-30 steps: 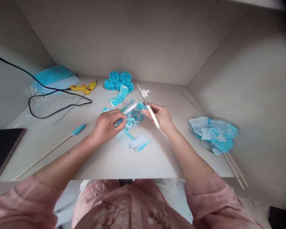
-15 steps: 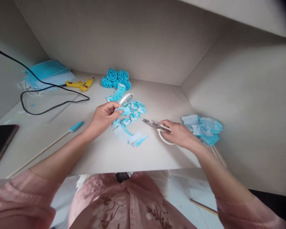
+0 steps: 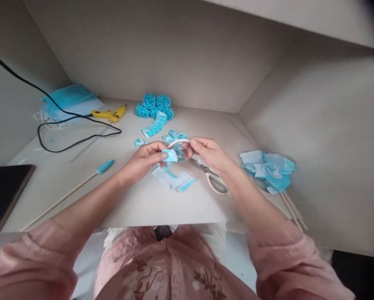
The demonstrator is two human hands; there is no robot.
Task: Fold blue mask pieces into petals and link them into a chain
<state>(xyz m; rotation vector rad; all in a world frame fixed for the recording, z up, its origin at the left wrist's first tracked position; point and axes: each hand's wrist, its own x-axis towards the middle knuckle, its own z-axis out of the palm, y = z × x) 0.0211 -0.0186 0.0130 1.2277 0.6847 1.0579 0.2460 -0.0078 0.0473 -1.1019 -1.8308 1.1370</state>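
My left hand (image 3: pixel 145 162) is closed, pinching a small folded piece of blue mask fabric (image 3: pixel 170 155) between thumb and fingers. A narrow roll of white tape (image 3: pixel 178 142) stands tilted between my hands, beside the fabric piece. The fingers of my right hand (image 3: pixel 207 152) are closed on the tape's right side. Scissors with white handles (image 3: pixel 216 184) lie on the table just below my right hand, blades partly hidden. Small blue folded pieces (image 3: pixel 176 135) lie behind the tape, partly covered. Nearer me are flat pale blue scraps (image 3: pixel 174 181).
Several blue fabric roses (image 3: pixel 155 104) stand at the back beside a pleated blue strip (image 3: pixel 155 124). A yellow glue gun (image 3: pixel 113 113), its black cord (image 3: pixel 81 137) and stacked masks (image 3: pixel 71 98) are back left. A blue-tipped stick (image 3: pixel 68 193), phone (image 3: pixel 7 193) and fabric pile (image 3: pixel 270 164) lie at the sides.
My right hand has let go of the scissors and moved left to grip the tape roll. The scissors now lie on the table. My left hand still holds the blue fabric piece.
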